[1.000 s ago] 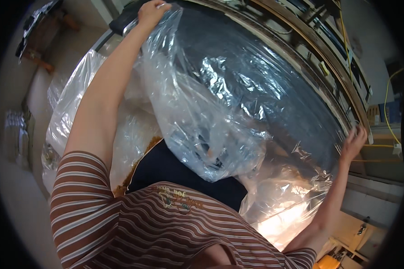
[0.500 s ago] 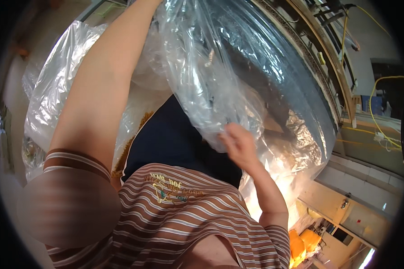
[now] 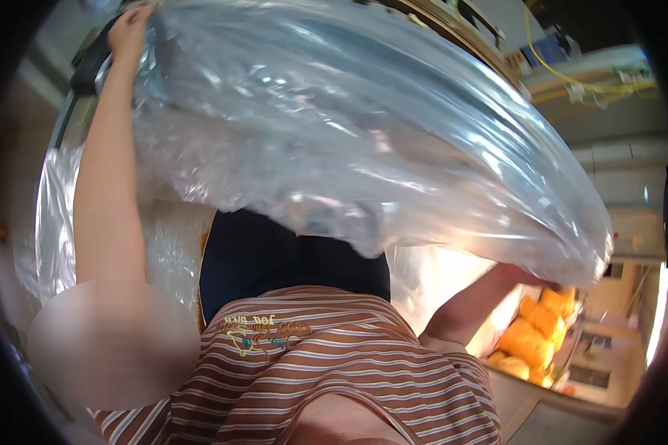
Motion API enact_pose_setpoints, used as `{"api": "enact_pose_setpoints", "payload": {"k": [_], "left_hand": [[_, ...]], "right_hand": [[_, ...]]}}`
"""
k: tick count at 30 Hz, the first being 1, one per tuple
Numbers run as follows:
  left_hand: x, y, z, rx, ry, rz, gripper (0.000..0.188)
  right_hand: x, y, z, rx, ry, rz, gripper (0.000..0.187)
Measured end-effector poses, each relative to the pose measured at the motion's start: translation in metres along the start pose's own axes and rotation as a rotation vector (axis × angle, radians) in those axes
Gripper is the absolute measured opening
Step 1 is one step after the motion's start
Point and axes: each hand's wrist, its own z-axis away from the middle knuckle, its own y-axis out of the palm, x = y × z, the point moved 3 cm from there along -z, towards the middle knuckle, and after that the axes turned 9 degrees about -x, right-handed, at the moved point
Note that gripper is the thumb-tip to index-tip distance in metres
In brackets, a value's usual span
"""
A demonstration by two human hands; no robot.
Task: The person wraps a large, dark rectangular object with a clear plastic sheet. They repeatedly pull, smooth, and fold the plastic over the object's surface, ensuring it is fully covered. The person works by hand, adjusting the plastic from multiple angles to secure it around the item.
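A large sheet or bag of clear plastic film (image 3: 334,133) stretches across the view in front of me, billowing and wrinkled. At the upper left, on a raised, outstretched arm, my left hand (image 3: 130,31) is closed on one end of it. The other end hangs over my right hand (image 3: 528,277), out to the right; the film partly covers its fingers, which look closed on the edge. The crumpled lower edge of the film hangs in front of my dark trousers (image 3: 297,259).
More clear plastic (image 3: 56,215) lies at the far left. Behind the film, a wooden-edged frame (image 3: 490,55) runs along the top. A yellow cable (image 3: 564,74) hangs at the upper right. Several bright orange bundles (image 3: 534,334) are piled at the lower right.
My left hand has come into view at the upper left. My right hand has swung out to the right and up. Between them the film, bunched before, is now spread wide.
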Motion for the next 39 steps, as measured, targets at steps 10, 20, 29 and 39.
{"api": "enact_pose_setpoints", "payload": {"k": [10,20,29,39], "left_hand": [[-0.006,0.018,-0.002,0.153,0.085,-0.169,0.044],[-0.005,-0.011,-0.006,0.154,0.153,-0.22,0.042],[0.021,-0.062,-0.012,0.085,0.319,-0.49,0.04],[0.014,-0.059,-0.005,0.165,0.206,-0.505,0.044]], "right_hand": [[0.049,-0.2,-0.024,-0.322,-0.25,1.236,0.022],[0.039,-0.08,-0.074,0.219,-1.277,1.742,0.043],[-0.083,-0.136,-0.12,0.116,-0.569,1.479,0.034],[-0.106,-0.148,-0.174,-0.096,-0.096,0.837,0.021]]}}
